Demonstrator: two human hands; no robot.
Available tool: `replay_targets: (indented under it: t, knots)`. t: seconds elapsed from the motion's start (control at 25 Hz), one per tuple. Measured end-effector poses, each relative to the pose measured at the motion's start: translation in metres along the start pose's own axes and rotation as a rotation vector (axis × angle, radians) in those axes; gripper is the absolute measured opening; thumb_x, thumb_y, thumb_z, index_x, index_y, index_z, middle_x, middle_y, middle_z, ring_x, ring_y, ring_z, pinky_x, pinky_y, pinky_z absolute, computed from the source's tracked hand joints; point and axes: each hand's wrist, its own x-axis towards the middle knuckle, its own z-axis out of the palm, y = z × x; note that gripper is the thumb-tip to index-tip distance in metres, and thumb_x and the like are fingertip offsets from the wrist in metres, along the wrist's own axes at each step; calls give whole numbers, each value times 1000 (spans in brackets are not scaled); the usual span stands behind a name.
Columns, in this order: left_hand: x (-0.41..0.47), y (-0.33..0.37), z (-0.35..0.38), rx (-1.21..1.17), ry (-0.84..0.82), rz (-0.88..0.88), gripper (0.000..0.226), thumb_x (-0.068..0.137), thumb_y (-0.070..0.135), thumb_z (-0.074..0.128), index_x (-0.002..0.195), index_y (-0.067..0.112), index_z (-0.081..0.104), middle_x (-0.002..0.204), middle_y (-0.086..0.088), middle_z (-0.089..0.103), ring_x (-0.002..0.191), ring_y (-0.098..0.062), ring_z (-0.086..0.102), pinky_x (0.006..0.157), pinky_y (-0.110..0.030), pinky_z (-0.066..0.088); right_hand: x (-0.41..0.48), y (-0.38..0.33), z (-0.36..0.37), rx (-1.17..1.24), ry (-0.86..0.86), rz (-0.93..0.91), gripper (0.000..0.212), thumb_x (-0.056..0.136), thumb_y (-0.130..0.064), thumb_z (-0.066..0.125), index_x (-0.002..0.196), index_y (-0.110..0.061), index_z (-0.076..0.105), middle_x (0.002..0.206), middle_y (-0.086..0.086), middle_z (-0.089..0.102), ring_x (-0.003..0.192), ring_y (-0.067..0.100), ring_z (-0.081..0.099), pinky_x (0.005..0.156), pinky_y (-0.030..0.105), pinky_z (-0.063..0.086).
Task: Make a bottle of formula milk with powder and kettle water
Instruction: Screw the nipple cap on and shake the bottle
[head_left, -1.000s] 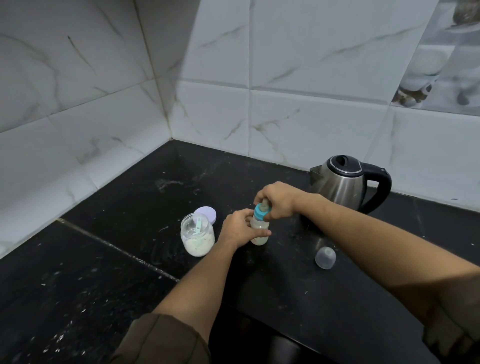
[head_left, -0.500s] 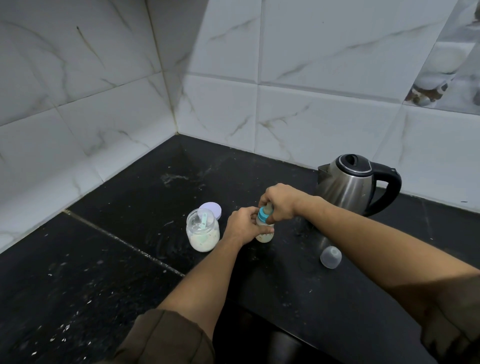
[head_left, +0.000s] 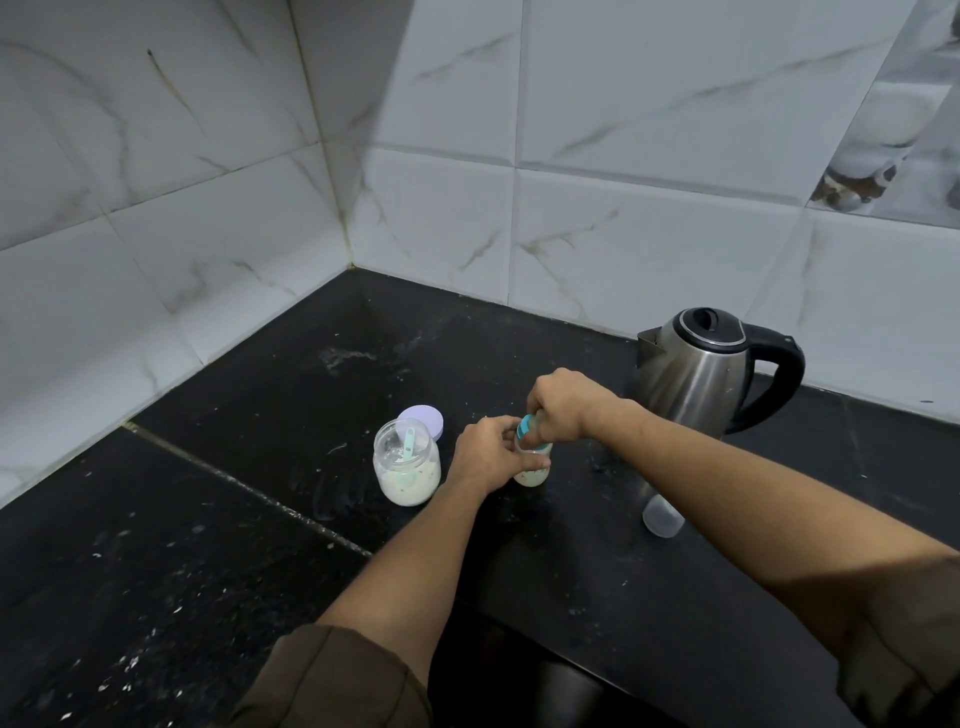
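A small baby bottle with pale milk in it stands on the black counter. My left hand wraps around its body. My right hand grips the blue teat collar on top of it. Left of the bottle is an open glass jar of white powder with a light-blue scoop standing inside. The jar's lilac lid lies behind it. A steel kettle with a black handle stands at the back right, lid closed.
A clear bottle cap lies on the counter right of the bottle, under my right forearm. White marble-look tiled walls meet in a corner behind the counter. Specks of powder dot the counter's left part.
The camera view has shifted slightly. My hands have stayed on the bottle, the right hand turning a little on the blue collar. Jar, lid, cap and kettle have not moved.
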Motion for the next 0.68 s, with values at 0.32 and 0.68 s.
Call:
replay_targets:
  t: [0.32, 0.68]
  knots:
    - [4, -4, 0, 1, -27, 1, 64, 61, 42, 99, 119, 26, 77, 97, 13, 82, 93, 3, 75, 98, -36, 60, 1, -8, -8, -75, -78, -45, 38, 83, -42, 81, 115, -20, 79, 106, 1, 75, 95, 21, 69, 83, 37, 61]
    - [5, -6, 1, 71, 7, 20, 51, 60, 51, 96, 103, 32, 79, 83, 16, 77, 85, -1, 72, 83, -32, 60, 8, -7, -2, -73, -22, 101, 59, 77, -70, 76, 97, -14, 76, 76, -3, 66, 73, 17, 65, 60, 32, 52]
